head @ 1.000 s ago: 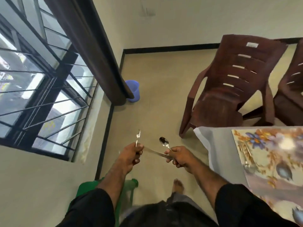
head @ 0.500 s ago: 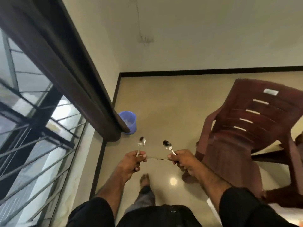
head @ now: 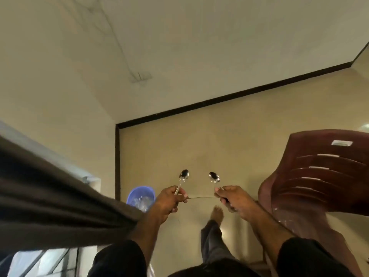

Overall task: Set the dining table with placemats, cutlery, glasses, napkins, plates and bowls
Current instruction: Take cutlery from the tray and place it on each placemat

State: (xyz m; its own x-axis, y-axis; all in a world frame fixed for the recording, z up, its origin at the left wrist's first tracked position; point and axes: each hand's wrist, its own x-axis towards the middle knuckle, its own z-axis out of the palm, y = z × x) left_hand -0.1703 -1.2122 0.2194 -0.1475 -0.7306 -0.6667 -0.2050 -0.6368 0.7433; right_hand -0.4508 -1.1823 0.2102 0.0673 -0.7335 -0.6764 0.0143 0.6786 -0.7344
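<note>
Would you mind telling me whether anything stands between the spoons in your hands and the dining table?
I cannot tell: the table is out of view. Only the brown chair shows, right of the right hand.

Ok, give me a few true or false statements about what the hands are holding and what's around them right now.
1. Each hand holds a spoon: left hand, left spoon, right hand, right spoon. True.
2. Both spoon bowls point down. False, they point up.
3. A brown chair stands to the right. True.
4. The bucket is red. False, it is blue.
5. The table is in view. False, only floor and wall.
</note>
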